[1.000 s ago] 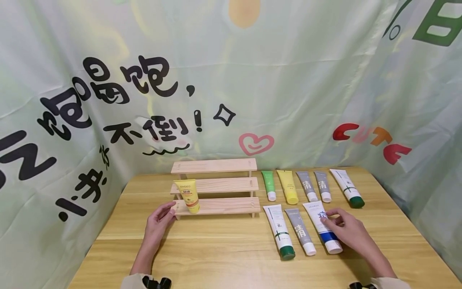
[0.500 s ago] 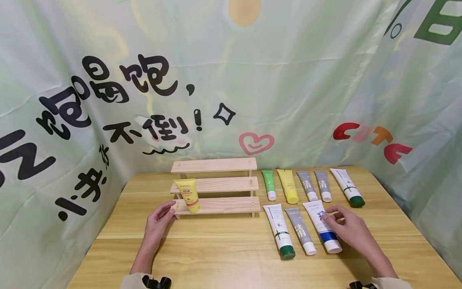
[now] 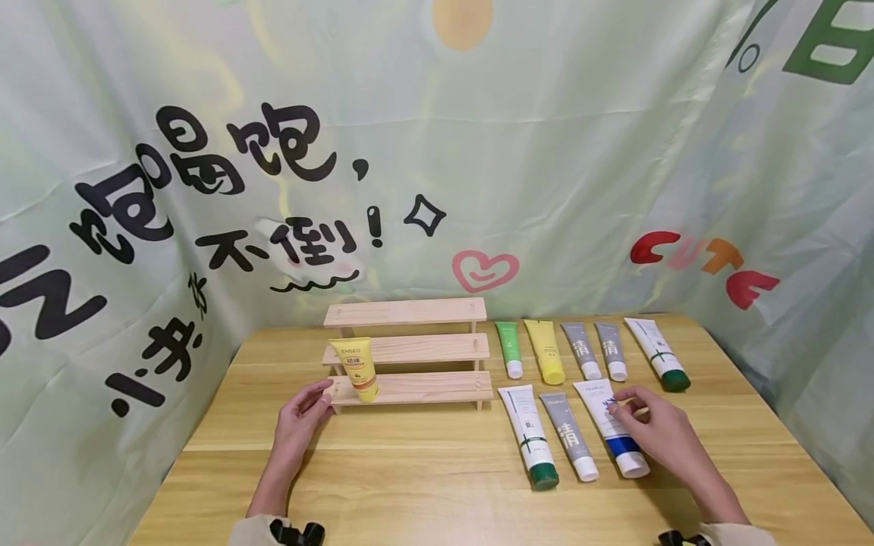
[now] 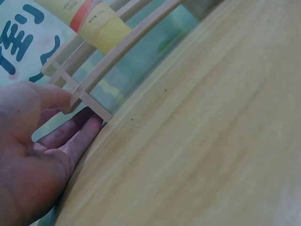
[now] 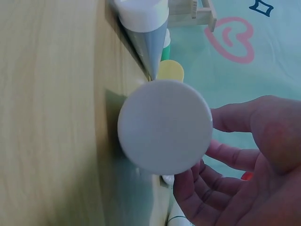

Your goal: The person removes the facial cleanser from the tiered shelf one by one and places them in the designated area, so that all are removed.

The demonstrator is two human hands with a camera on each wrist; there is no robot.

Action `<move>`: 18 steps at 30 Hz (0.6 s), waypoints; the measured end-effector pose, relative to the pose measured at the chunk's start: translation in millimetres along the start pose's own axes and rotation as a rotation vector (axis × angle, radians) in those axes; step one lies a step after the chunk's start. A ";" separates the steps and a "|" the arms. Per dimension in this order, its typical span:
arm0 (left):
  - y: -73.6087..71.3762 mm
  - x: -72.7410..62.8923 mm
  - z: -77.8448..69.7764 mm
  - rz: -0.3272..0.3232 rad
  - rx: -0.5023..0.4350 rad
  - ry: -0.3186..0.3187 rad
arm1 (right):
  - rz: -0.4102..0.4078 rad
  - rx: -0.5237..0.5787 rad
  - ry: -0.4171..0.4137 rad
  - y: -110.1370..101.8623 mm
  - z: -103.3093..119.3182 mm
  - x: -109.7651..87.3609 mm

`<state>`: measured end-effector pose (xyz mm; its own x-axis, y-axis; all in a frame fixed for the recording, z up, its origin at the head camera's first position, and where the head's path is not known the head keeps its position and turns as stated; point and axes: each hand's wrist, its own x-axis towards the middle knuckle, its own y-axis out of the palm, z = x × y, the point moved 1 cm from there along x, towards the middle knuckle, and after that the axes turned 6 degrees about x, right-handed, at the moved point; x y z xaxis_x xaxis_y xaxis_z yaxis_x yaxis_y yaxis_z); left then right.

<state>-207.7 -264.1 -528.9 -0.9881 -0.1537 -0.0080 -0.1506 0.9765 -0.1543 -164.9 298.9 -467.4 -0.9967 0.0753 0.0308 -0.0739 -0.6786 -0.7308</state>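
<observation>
My left hand [image 3: 298, 419] holds the left end of the lowest step of a three-tier wooden display rack [image 3: 430, 388]. In the left wrist view the thumb lies against the step's end and the fingers [image 4: 84, 136] reach beside its foot. A small yellow tube [image 3: 356, 370] stands cap down on that step, near the hand. My right hand [image 3: 658, 434] grips a white squeeze tube with a blue band [image 3: 620, 446], which lies on the table. From the right wrist, its round white cap [image 5: 164, 127] faces the camera and hides most of the tube's body.
Left of the held tube lie a grey tube [image 3: 568, 436] and a white tube with a green cap [image 3: 527, 432]. Behind them is a row with a green tube [image 3: 508, 349], a yellow tube [image 3: 545, 353], two grey tubes and another green-capped tube [image 3: 655, 355]. A printed curtain [image 3: 546, 152] hangs behind.
The right hand's fingers have shifted slightly on the white tube, and less of its blue lettering shows. My left hand and the rack stay put.
</observation>
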 end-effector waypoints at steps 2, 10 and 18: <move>-0.1 0.1 0.1 0.001 0.000 -0.002 | -0.004 0.005 -0.015 0.1 2.4 0.0; 0.1 0.3 0.0 -0.002 0.008 0.002 | -0.005 0.041 -0.100 1.2 22.1 -4.7; 0.7 0.5 0.4 -0.012 0.014 0.004 | -0.033 0.121 -0.225 8.0 44.7 -10.0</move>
<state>-208.4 -263.6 -529.4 -0.9864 -0.1646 -0.0025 -0.1618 0.9723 -0.1684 -157.1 260.0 -443.1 -0.9751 -0.0566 0.2143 -0.0965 -0.7621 -0.6403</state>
